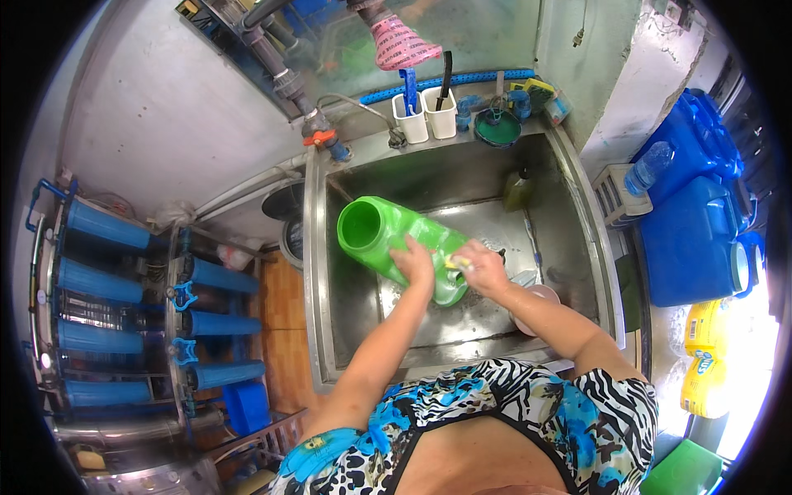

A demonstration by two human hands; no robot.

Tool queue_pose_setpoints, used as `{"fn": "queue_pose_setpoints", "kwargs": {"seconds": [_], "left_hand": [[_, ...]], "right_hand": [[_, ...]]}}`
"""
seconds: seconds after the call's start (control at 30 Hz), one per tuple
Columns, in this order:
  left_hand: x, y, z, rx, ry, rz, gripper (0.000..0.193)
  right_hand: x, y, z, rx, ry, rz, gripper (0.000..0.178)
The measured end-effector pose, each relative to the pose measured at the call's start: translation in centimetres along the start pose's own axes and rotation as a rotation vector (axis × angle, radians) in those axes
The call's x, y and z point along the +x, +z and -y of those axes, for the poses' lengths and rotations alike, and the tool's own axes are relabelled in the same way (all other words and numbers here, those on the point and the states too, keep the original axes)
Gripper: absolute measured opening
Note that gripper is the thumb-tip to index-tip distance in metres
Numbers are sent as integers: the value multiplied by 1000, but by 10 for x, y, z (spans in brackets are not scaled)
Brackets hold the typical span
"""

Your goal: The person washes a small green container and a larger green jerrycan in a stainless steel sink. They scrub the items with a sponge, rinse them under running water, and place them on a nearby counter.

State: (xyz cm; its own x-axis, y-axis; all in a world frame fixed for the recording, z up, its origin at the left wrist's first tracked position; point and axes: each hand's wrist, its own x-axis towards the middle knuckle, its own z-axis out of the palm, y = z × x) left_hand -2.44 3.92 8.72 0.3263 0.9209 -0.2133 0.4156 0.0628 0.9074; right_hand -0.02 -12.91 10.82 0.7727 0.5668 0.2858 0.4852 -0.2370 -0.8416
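A green plastic container point(398, 238) lies tilted in a steel sink point(320, 330), from the sink's middle toward 10 o'clock. Its round open mouth looks to 10 o'clock, and its other end points to 4 o'clock.

The left hand point(415, 262) rests on the container's wall. Its grip is loosely open, with the fingers spread over the green surface and not closed around it.

The right hand point(481, 268) is near the container's 4 o'clock end. Its grip is closed on a small yellow sponge point(456, 263), which is held between the fingers. Whether the sponge presses on the plastic at this moment, I cannot tell.

Under the right forearm, at 4 o'clock in the sink, there is a pale pink bowl point(541, 292), partly hidden. At 1 o'clock a greenish bottle point(518, 193) stands by the sink's far wall. Behind the sink, between 11 and 12 o'clock, two white cups point(412, 125) are side by side, and a green bowl point(497, 132) is near 12 o'clock.
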Motion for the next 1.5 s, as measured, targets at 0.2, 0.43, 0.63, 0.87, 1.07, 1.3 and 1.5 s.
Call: {"fn": "queue_pose_setpoints", "kwargs": {"seconds": [0.2,0.43,0.63,0.87,1.07,1.3,1.5], "left_hand": [[-12,-57,17,-97,32,93,48],[21,-116,21,48,-62,241,28],[54,-149,39,398,47,204,38],[67,-150,62,480,184,193,56],[59,-139,47,627,195,161,58],[51,-138,40,688,159,126,56],[53,-135,37,685,167,160,51]], "right_hand": [[-88,-13,-100,-500,-82,1104,17],[-174,-16,-215,-714,237,1544,24],[-199,-25,-224,-620,413,1604,24],[-71,-3,-156,-95,417,1628,25],[-39,83,-7,64,-13,201,32],[-93,135,-119,186,42,-32,34],[-54,154,-161,61,669,-273,33]]}}
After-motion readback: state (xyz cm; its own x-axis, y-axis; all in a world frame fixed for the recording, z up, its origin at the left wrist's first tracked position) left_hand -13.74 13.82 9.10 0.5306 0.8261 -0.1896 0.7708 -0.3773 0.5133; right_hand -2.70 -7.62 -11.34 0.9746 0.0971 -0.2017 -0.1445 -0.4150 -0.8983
